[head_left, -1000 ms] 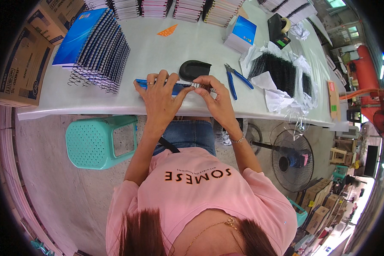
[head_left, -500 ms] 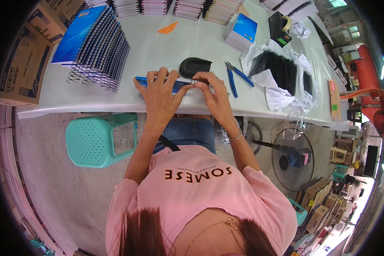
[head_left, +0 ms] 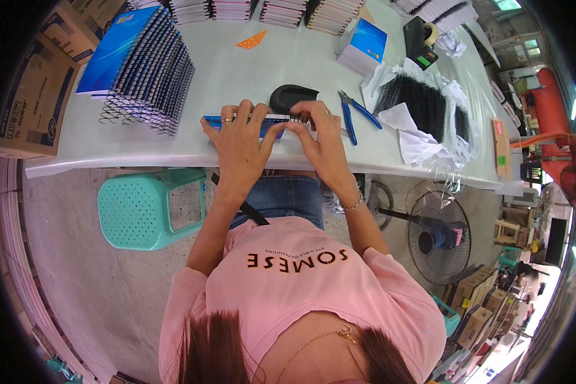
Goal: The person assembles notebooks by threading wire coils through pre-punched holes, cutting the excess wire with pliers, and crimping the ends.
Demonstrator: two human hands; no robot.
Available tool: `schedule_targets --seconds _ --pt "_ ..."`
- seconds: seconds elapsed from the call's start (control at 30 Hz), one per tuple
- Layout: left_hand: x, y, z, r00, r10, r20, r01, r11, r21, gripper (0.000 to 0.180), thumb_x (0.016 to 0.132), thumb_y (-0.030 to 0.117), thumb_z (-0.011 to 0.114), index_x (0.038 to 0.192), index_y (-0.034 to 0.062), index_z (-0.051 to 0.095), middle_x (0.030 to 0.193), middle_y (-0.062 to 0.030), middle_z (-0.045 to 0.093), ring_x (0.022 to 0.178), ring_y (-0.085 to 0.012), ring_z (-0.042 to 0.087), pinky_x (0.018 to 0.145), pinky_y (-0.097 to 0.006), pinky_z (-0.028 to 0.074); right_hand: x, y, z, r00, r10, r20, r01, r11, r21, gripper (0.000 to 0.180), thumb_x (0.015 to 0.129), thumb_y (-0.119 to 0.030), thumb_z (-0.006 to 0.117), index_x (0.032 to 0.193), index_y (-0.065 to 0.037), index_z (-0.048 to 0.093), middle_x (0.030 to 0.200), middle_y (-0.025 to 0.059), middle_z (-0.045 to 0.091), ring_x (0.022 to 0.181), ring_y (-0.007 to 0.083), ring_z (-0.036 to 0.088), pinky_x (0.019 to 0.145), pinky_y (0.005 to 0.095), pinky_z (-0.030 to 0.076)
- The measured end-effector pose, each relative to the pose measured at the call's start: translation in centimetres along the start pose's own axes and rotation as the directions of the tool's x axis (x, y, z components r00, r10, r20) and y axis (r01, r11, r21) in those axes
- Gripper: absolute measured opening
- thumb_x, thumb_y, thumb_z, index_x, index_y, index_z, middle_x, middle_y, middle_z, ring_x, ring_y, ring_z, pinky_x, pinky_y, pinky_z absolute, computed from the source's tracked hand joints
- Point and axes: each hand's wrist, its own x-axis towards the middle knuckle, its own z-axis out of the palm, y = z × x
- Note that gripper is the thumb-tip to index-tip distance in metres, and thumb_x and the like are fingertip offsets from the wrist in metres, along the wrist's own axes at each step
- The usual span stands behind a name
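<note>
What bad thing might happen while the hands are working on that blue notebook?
The wire coil at the blue notebook has thin ends that might poke the right hand. The left hand presses close by, so a slip could pinch fingers. The blue-handled pliers lie near and might get knocked.

A single fisheye view hangs above the person, looking steeply down and forward over their hair and pink shirt to the worktop. The hands sit near the middle at close range. Straight edges bow toward the dark round rim; floor fills the sides.
</note>
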Motion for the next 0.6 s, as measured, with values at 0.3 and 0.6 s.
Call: schedule_targets --seconds 0.3,0.6 --pt "-0.3 -0.6 -0.5 0.998 -0.045 -0.037 0.038 0.985 -0.169 0.034 0.085 0.036 0.069 0.112 0.017 0.061 0.119 -0.0041 0.047 0.114 -0.0259 0.046 0.101 -0.065 0.027 0.5 -0.2 0.4 0.997 -0.068 0.032 0.071 0.993 -0.097 0.008 0.091 -0.015 0.06 0.096 -0.008 0.061 0.089 0.0063 0.058 0.088 0.0264 0.055 0.082 0.0398 0.035" --pt "-0.4 -1.8 0.2 0.916 -0.174 -0.361 0.012 0.912 -0.41 0.064 0.068 0.022 0.087 0.12 0.0063 0.052 0.123 -0.0143 0.041 0.118 -0.0347 0.042 0.1 -0.044 0.037 0.7 -1.0 1.0 1.0 -0.017 -0.02 0.016 0.999 -0.041 0.007 0.089 -0.014 0.063 0.092 -0.007 0.063 0.087 0.0061 0.057 0.086 0.0259 0.054 0.081 0.0389 0.035"
